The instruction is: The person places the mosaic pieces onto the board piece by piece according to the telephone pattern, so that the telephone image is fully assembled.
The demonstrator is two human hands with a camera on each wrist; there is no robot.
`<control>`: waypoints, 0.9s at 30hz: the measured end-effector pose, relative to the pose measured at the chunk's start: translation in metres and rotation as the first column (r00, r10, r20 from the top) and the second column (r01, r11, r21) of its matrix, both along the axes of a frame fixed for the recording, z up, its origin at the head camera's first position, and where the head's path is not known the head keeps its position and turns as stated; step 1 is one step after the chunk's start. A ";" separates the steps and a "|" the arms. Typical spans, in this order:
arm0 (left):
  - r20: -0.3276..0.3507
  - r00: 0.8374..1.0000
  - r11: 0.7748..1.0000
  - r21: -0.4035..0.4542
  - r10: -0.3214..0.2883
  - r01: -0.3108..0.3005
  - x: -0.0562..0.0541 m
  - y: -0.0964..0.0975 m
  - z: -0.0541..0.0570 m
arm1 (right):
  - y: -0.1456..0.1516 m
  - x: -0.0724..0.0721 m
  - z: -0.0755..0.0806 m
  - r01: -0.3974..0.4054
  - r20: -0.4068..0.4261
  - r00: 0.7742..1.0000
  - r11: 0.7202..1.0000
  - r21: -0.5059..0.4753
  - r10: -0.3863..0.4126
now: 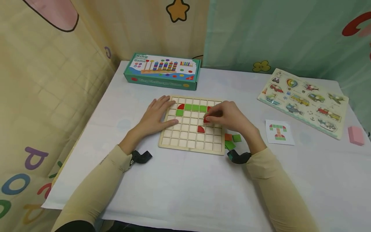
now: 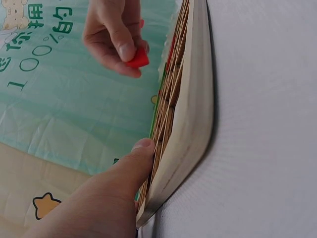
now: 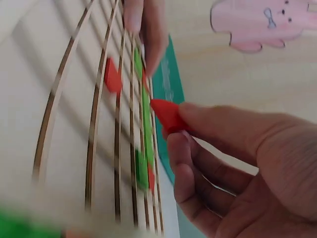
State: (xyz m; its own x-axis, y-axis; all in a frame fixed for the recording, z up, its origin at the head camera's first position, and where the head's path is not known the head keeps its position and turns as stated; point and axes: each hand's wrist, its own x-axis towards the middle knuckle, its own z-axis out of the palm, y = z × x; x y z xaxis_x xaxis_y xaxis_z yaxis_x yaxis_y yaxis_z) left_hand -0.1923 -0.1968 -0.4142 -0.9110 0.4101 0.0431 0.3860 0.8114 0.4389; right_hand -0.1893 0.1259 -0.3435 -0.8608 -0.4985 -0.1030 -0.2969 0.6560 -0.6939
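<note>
Pinches a red quarter-round tile (image 1: 206, 120) between the thumb and fingertips of the right hand (image 1: 229, 113), over the right part of a wooden grid board (image 1: 191, 150); in the right wrist view, points the tile's narrow tip towards the board; in the left wrist view, shows a gap between the two, so not touching; cannot tell the exact cell beneath.

Sits, as held, on the person's side of a row of three green square tiles (image 1: 195, 107), running left to right near the board's far edge and ending at the left in a red corner piece (image 1: 181, 106); is much nearer the right hand than the left to another red quarter-round (image 1: 201, 129), lying on the grid closer to the person and slightly left of the held tile.

Rests the left hand (image 1: 157, 114) along the board's left edge, fingers extended towards the far corner, thumb over the cells, pinching nothing.

Shows beside the board's right edge, near the right wrist, an orange square tile (image 1: 228, 137) and two loose green squares (image 1: 237, 138); farther right, well apart from the hand, a white pattern card (image 1: 269, 137).
</note>
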 end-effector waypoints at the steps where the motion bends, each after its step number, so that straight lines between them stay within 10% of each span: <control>1: 0.001 1.000 1.000 0.001 -0.001 0.001 0.000 0.000 0.000 | -0.010 0.001 0.000 -0.010 -0.007 1.000 1.000 -0.012 0.010; 27: -0.005 1.000 1.000 0.013 -0.014 0.014 0.001 0.001 0.001 | -0.067 0.016 -0.035 -0.072 -0.127 0.990 0.992 -0.104 0.059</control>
State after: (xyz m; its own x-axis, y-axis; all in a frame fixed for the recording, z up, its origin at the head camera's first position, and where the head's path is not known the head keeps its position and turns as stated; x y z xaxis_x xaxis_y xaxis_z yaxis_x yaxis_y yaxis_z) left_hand -0.1914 -0.1959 -0.4133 -0.9048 0.4224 0.0531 0.3997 0.7999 0.4477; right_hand -0.1731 0.0592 -0.3788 -0.8285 -0.5568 0.0594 -0.4244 0.5551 -0.7153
